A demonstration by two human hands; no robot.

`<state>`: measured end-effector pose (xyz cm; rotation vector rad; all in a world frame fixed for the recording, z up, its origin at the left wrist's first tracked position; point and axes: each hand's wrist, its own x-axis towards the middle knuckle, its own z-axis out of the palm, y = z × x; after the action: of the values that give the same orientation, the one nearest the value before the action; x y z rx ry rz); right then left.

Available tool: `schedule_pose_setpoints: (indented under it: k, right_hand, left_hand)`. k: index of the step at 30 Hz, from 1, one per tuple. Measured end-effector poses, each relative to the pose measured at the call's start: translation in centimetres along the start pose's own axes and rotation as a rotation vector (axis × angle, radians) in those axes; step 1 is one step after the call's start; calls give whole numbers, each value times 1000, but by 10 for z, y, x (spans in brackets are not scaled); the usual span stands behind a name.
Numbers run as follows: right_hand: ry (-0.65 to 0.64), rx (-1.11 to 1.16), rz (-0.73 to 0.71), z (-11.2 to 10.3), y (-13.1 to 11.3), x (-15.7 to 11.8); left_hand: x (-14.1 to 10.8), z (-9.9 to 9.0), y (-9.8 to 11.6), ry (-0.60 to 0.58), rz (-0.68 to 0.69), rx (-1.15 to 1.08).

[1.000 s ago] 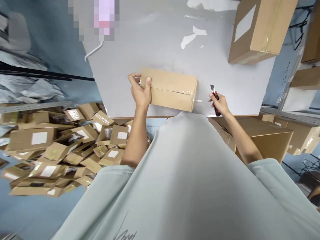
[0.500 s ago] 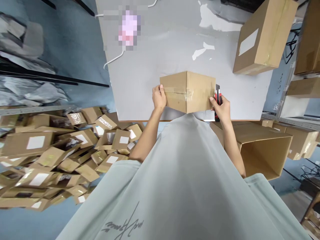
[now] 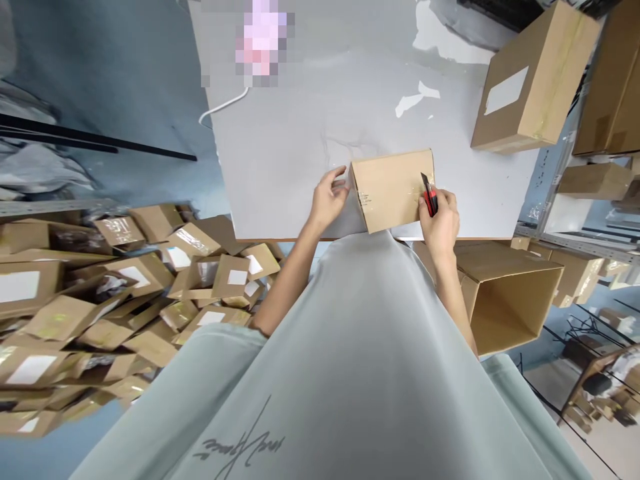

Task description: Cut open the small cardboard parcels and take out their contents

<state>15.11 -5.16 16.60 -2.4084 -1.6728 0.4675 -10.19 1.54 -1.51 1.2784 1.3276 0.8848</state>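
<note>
A small brown cardboard box (image 3: 393, 190) is tilted at the near edge of the grey table (image 3: 280, 167). My left hand (image 3: 329, 199) is just left of the box, fingers apart, with nothing in it. My right hand (image 3: 441, 223) is closed around a red and black utility knife (image 3: 431, 200), its dark blade pointing up and away over the box's right end. That hand is against the right side of the box; its fingertips behind are hidden.
A larger taped box (image 3: 535, 87) with a white label stands at the table's right. A pixelated pink object (image 3: 261, 37) with a white cable lies at the far left. Many cartons (image 3: 145, 267) are piled at lower left; an open carton (image 3: 515, 300) is at lower right.
The box has turned so that one broad face shows instead of two. My left hand has come off it and opened. The knife now leans over the box's right end.
</note>
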Motion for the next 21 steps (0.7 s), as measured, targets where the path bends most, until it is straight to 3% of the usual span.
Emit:
schedule_pose_setpoints:
  k: [5,8,14,21]
  right_hand:
    - [-7,-52,32,-12,-16,-13]
    - [-39,13,24,-20,-39,-30]
    - [-351,14,-73,-20,-96,-57]
    - [-448,-207,-85,-20,-125,-55]
  left_hand:
    - [-4,-28,75,-23,137,3]
    - [5,-32,98,-91,196,50]
    - [20,-36,95,-167,205,62]
    - [23,-31,89,-155,177,42]
